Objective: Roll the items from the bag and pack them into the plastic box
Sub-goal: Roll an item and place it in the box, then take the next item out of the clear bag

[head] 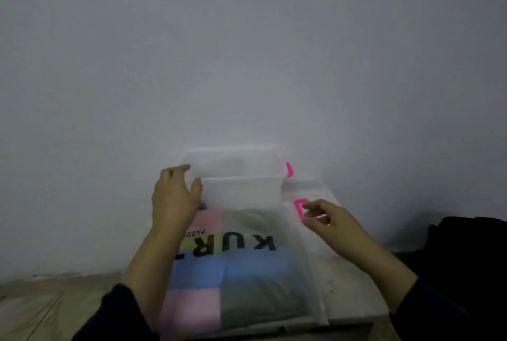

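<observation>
- Overhead, in the head view, my left hand [175, 198] gripped the clear plastic box's [241, 189] near-left rim, thumb in front, fingers curled over.
- My right hand [323, 217] hovered beside a pink latch [300, 207], fingers loosely curled, holding nothing.
- Nearer me, touching the box, the frosted bag [247, 272] of folded items lay on the bench [351, 285].

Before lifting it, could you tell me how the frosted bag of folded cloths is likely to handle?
The frosted bag will probably sag and bend, since it holds soft folded cloths. Its smooth plastic skin may be slippery. Lying flat and wide, it seems unlikely to roll or tip.
</observation>
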